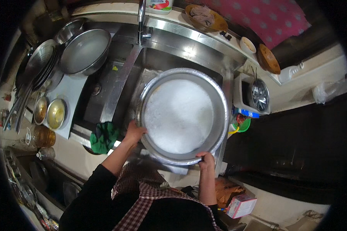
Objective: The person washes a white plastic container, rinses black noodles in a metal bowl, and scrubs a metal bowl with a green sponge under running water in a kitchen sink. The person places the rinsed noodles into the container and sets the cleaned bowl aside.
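Note:
A large round metal basin (179, 115) is over the right bowl of a stainless steel double sink (136, 62); its inside looks whitish, and whether that is liquid or bare metal I cannot tell. My left hand (135, 133) grips the basin's rim at the lower left, thumb over the edge. At the lower right, my right hand (206, 160) holds the same rim. A green and black cloth (104, 137) lies on the sink's front edge, left of my left hand. Behind the basin rises a chrome faucet (141, 23).
To the left are a smaller metal basin (85, 52), stacked strainers and ladles (42, 57) and two small bowls, one holding yellowish liquid (56, 113). A rectangular container (243, 92) with utensils is at right. A wicker-coloured bowl (219, 24) sits on the back ledge.

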A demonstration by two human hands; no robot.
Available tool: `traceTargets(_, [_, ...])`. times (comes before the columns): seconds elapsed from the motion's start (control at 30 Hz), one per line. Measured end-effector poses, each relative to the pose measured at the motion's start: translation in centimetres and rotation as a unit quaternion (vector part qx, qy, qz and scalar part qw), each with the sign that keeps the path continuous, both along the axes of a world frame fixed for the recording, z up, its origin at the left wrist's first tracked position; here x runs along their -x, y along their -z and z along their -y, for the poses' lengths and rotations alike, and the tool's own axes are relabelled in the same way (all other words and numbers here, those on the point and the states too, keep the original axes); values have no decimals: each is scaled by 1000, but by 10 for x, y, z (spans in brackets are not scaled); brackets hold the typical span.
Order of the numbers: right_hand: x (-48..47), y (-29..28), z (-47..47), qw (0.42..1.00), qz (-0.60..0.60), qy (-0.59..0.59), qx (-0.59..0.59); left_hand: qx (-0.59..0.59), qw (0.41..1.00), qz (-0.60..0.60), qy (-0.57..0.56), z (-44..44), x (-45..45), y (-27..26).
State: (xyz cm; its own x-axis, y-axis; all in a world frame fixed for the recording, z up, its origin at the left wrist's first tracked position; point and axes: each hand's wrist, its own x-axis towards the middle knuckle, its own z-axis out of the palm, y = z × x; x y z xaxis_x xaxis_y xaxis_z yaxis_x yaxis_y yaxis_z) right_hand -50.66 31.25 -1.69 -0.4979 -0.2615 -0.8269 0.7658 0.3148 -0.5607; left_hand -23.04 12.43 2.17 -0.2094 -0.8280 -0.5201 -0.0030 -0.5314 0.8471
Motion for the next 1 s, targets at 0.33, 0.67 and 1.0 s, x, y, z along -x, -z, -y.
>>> traceTargets(0.33, [-39, 92, 98, 988, -81, -30, -128, -42, 998, 46, -15, 71, -44, 131])
traceTargets(0.67, [-42, 158, 109, 992, -24, -32, -119, -50, 991, 98, -70, 73, -39, 207])
traceTargets(1.0, [155, -117, 0, 719, -679, -106, -106, 36, 930, 361, 60, 81, -22, 182])
